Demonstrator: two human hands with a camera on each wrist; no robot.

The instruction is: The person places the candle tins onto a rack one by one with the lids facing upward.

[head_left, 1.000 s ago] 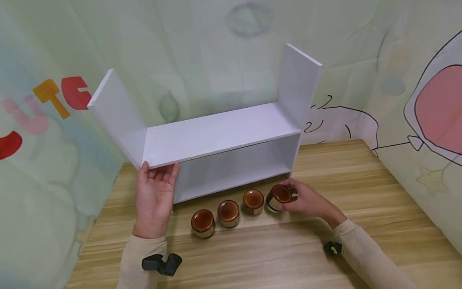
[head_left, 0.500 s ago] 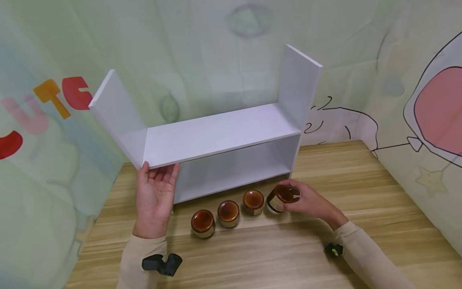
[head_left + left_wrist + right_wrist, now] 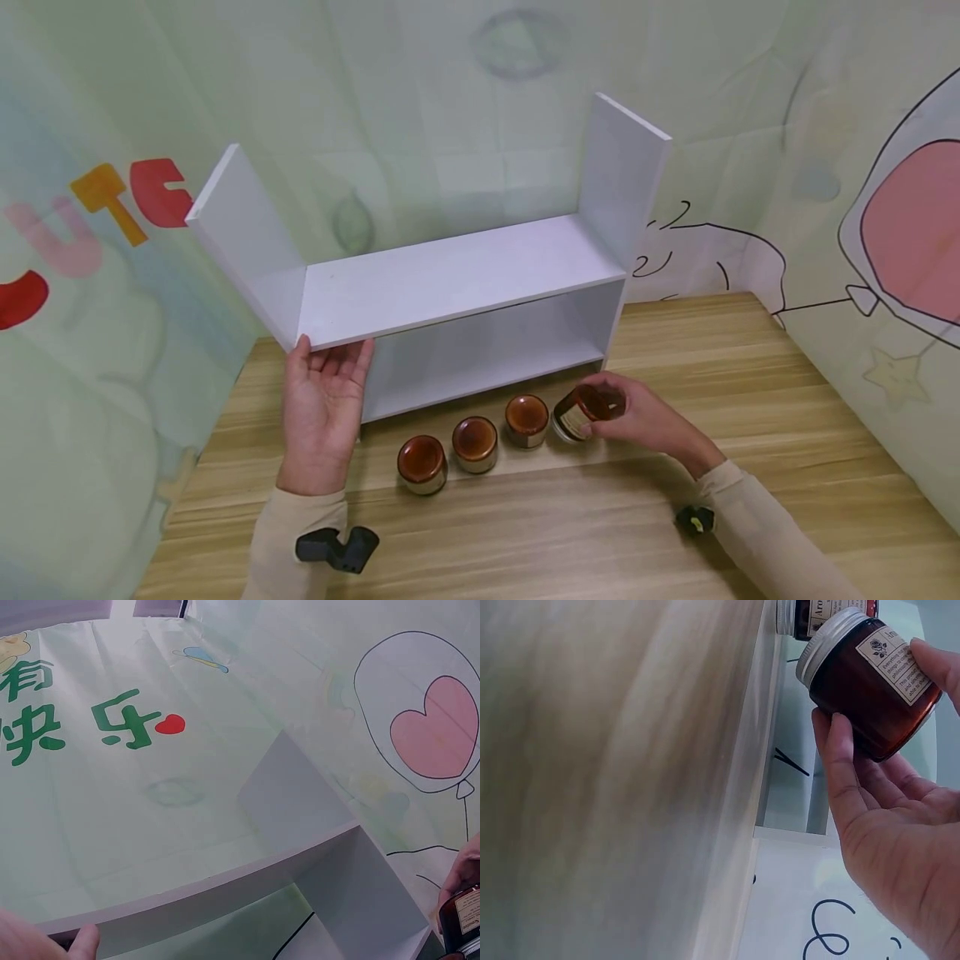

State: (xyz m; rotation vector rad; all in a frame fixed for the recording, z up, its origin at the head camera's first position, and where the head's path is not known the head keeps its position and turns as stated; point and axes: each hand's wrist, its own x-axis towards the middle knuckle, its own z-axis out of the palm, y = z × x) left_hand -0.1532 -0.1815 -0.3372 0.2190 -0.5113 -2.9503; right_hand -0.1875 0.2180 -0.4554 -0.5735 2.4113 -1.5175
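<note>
In the head view, my left hand (image 3: 324,417) holds the front left corner of a white shelf unit (image 3: 465,271), palm up. Its middle fingers reach beneath the upper board and the thumb sits at the corner. My right hand (image 3: 637,417) grips an amber glass candle jar (image 3: 579,412) between thumb and fingers. The right wrist view shows that jar's silver lid (image 3: 831,643) on the table side and its printed label (image 3: 895,664). The jar leans, its glass base tipped toward my right palm. Beside it stand three similar jars, including the nearest one (image 3: 527,419), lids down.
The wood-grain table (image 3: 525,533) carries the shelf, whose two side panels, left (image 3: 247,242) and right (image 3: 622,171), rise above the upper board. A lower shelf board (image 3: 480,390) runs close behind the jars. Printed cloth walls (image 3: 450,100) stand behind and at both sides.
The jar in my right hand has tipped further toward the right, showing more of its label and lid. The left hand, the shelf and the other jars stay where they were.
</note>
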